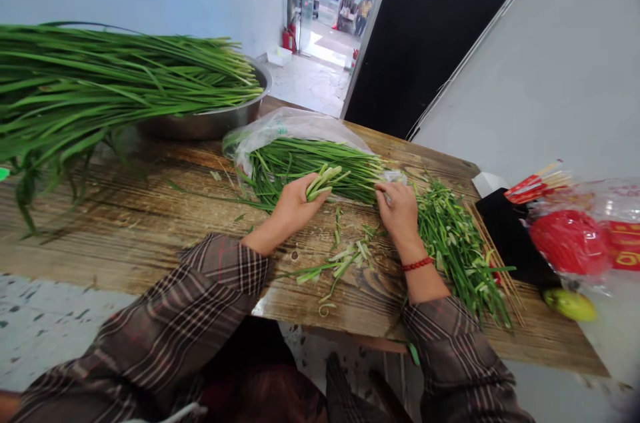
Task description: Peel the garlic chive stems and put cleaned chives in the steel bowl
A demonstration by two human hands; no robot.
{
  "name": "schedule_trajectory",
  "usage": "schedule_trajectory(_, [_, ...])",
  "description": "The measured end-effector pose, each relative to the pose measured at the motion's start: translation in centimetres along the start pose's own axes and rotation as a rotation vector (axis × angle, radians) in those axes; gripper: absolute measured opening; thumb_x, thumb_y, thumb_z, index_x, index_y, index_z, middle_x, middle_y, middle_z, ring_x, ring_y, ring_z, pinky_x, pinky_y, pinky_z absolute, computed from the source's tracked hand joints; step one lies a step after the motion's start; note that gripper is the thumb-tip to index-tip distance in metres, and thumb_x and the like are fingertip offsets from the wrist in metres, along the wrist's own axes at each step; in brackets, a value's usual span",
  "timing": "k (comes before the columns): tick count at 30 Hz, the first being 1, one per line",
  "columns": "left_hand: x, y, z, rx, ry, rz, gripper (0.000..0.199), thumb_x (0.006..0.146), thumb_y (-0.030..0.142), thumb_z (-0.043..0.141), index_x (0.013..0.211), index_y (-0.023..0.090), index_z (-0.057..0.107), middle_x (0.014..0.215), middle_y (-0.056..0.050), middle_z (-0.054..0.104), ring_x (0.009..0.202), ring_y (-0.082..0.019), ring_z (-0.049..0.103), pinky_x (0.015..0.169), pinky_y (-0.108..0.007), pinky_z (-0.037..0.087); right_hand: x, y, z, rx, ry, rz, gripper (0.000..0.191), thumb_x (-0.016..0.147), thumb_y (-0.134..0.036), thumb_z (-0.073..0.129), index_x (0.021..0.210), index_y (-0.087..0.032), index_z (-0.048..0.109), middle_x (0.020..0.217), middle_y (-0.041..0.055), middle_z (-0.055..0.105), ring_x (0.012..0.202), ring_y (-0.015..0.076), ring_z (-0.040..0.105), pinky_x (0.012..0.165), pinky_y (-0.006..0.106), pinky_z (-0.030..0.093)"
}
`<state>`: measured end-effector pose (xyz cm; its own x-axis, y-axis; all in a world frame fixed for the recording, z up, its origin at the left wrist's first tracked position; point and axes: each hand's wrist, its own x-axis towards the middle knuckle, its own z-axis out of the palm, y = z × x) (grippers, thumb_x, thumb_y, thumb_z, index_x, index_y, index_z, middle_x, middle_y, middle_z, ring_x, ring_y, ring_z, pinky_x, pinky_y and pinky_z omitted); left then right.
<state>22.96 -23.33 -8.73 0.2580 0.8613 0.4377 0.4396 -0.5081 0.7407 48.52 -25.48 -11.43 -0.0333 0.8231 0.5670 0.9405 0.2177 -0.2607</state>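
Observation:
My left hand (296,207) is closed around a small bunch of garlic chives (324,181), their pale cut ends pointing up and right. Behind it, a larger pile of garlic chives (310,159) lies partly inside a clear plastic bag (300,121). At the right end of that pile, my right hand (399,206) pinches the pale ends of the stalks; its fingertips are partly hidden. Between and below the hands, stripped bits of chive (345,259) are scattered on the wooden table (200,236). Right beside my right wrist is a heap of loose chives and trimmings (453,243).
A metal basin (210,121) at the left is heaped with long garlic chives (115,76) overhanging its side. Toward the right lie wooden skewers (500,263), a red plastic-wrapped bundle (570,241) and a yellow-green fruit (570,304). An open doorway (325,29) stands beyond the table.

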Motion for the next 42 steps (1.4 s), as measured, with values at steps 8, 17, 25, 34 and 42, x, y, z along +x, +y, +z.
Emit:
schedule_trajectory(8, [0.0, -0.3, 0.4, -0.032, 0.033, 0.004, 0.019, 0.087, 0.032, 0.058, 0.082, 0.015, 0.065, 0.074, -0.003, 0.066, 0.07, -0.018, 0.06, 0.065, -0.028, 0.046, 0.3, -0.8, -0.4, 0.31, 0.032, 0.112, 0.016, 0.086, -0.032, 0.059, 0.084, -0.021, 0.07, 0.087, 0.0056, 0.068, 0.083, 0.0204, 0.059, 0.081, 0.038, 0.046])
schedule_trajectory(17, [-0.2, 0.3, 0.0, -0.096, 0.104, 0.152, 0.023, 0.093, 0.031, 0.051, 0.103, 0.015, 0.065, 0.105, -0.008, 0.07, 0.098, -0.018, 0.065, 0.091, -0.031, 0.049, 0.2, -4.1, -1.6, 1.025, -0.1, 0.293, 0.015, 0.083, -0.037, 0.066, 0.088, -0.023, 0.07, 0.079, 0.0006, 0.069, 0.075, 0.0156, 0.065, 0.072, 0.03, 0.051])
schedule_trajectory(25, [-0.3, -0.4, 0.7, 0.022, -0.143, 0.15, 0.021, 0.09, 0.03, 0.053, 0.089, 0.016, 0.068, 0.088, -0.004, 0.071, 0.082, -0.018, 0.064, 0.077, -0.029, 0.048, 0.1, -5.3, -1.6, 1.044, -0.158, 0.292, 0.021, 0.085, -0.043, 0.064, 0.084, -0.022, 0.067, 0.079, 0.0013, 0.067, 0.071, 0.0146, 0.062, 0.068, 0.029, 0.049])
schedule_trajectory(34, [-0.2, 0.0, 0.9, 0.052, -0.245, 0.08, 0.013, 0.083, 0.021, 0.056, 0.071, 0.017, 0.057, 0.071, 0.0, 0.059, 0.066, -0.014, 0.052, 0.063, -0.024, 0.037, -0.5, -7.1, -0.8, 1.031, -0.168, 0.314, 0.027, 0.075, -0.033, 0.072, 0.096, -0.023, 0.058, 0.086, 0.0003, 0.067, 0.075, 0.0148, 0.064, 0.071, 0.029, 0.052])
schedule_trajectory(42, [-0.5, -0.1, 1.0, 0.018, -0.314, 0.01, 0.014, 0.081, 0.025, 0.057, 0.069, 0.018, 0.056, 0.065, 0.002, 0.059, 0.063, -0.014, 0.051, 0.06, -0.023, 0.035, -1.0, -7.8, 0.1, 0.819, -0.055, 0.184, 0.029, 0.078, -0.02, 0.061, 0.105, -0.023, 0.051, 0.089, 0.0012, 0.065, 0.079, 0.0153, 0.065, 0.073, 0.03, 0.054])
